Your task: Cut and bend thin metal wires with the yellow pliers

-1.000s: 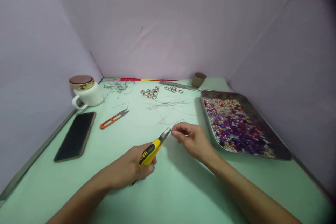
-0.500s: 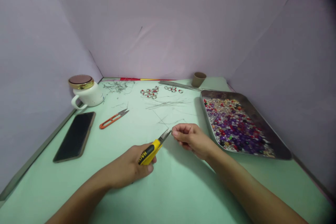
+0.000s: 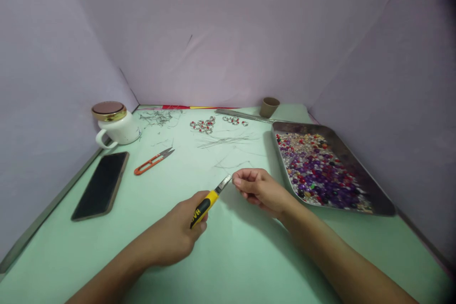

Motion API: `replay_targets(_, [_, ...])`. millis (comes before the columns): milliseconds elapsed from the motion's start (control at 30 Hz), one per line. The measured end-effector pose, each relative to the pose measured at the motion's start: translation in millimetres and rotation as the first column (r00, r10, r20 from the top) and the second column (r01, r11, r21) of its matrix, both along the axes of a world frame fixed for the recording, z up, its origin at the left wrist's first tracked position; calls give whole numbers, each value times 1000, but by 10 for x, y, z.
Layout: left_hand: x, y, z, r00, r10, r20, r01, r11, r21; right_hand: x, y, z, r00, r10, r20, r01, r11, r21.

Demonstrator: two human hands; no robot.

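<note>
Hold yellow pliers (image 3: pixel 210 198) firmly in left hand (image 3: pixel 180 228), tip steady just beside right hand (image 3: pixel 261 192), pinched narrow, any contents too small to tell, midway between left and right edges of desk (image 3: pixel 221 270).

Bead tray (image 3: pixel 347 156), loose wires (image 3: pixel 228 141) and pliers (image 3: pixel 204 208) mark a craft workstation.

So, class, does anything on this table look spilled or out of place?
The wire tangle by the mug looks untidy compared with the straight wire bundle; the beads lie inside their tray, no spill visible.
</note>
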State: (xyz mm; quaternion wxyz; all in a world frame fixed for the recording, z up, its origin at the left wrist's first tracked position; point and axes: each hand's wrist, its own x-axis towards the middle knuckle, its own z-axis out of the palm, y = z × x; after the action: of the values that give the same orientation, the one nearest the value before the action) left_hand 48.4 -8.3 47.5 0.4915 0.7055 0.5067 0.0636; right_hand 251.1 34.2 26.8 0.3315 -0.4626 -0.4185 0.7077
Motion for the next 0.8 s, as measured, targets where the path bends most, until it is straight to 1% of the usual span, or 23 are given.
replay_targets(333, [23, -59, -42, 996, 58, -70, -51, 994, 94, -31, -8, -48, 997, -73, -20, 72, 997, -35])
replay_targets(433, [51, -58, -44, 982, 75, -176, -47, 987, 157, -32, -8, -64, 996, -85, -13, 84, 995, -56])
replay_targets(500, [82, -47, -60, 947, 76, -312, -15, 981, 195, -31, -9, -79, 995, -95, -6, 95, 993, -65])
replay_targets(533, [99, -40, -76, 916, 78, -393, 12, 975, 221, -31, -11, -87, 995, -102, -2, 102, 993, -65])
replay_targets(633, [137, -30, -150, 791, 103, -603, 127, 936, 327, -37, -15, -107, 993, -119, 18, 120, 991, -55])
replay_targets(700, [147, -34, -206, 730, 131, -671, 199, 898, 392, -45, -15, -113, 991, -132, 31, 133, 990, -52])
replay_targets(800, [144, -43, -256, 697, 154, -700, 246, 866, 435, -58, -12, -112, 989, -145, 37, 147, 988, -54])
